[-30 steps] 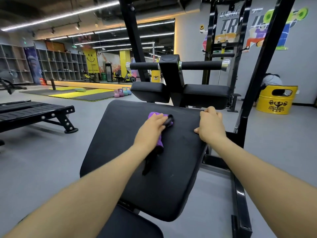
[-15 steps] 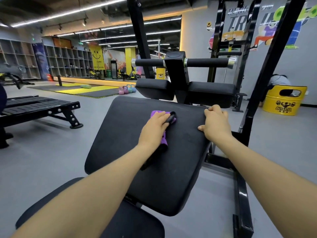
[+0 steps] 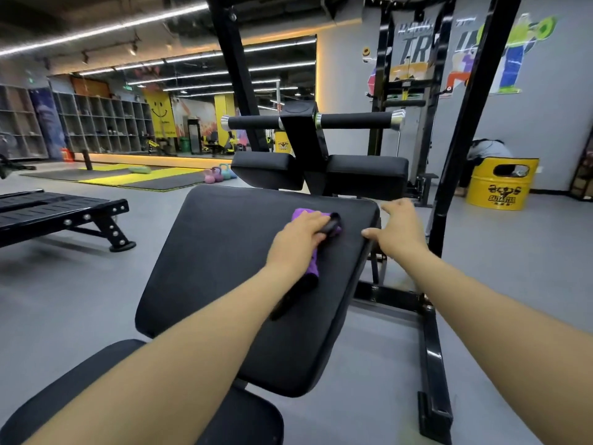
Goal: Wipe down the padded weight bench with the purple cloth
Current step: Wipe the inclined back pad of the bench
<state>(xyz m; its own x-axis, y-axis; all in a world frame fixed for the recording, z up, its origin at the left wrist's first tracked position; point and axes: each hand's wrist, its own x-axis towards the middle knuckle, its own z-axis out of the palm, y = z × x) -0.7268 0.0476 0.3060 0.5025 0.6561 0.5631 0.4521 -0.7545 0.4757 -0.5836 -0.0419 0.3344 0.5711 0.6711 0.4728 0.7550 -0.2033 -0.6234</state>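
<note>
The black padded bench backrest point(image 3: 224, 252) slopes up in front of me, with its seat pad point(image 3: 80, 396) at the bottom left. A purple cloth point(image 3: 313, 268) with dark edging lies bunched on the backrest's upper right part. My left hand point(image 3: 295, 242) covers the cloth and grips it against the pad, with cloth showing past the fingertips and trailing below the wrist. My right hand point(image 3: 398, 229) is at the pad's upper right edge, thumb touching the edge and fingers loosely stretched past it.
Black roller pads point(image 3: 365, 175) and a foam bar stand just beyond the backrest. A slanted black frame post point(image 3: 465, 123) and floor rail run along the right. A flat bench point(image 3: 57, 213) is at left. Farther off are kettlebells point(image 3: 218, 175), a yellow drum point(image 3: 500, 184) and a crouching person point(image 3: 487, 149).
My right hand has slid off the pad's corner to its edge and its fingers have loosened. My left hand with the cloth has shifted slightly toward the right edge.
</note>
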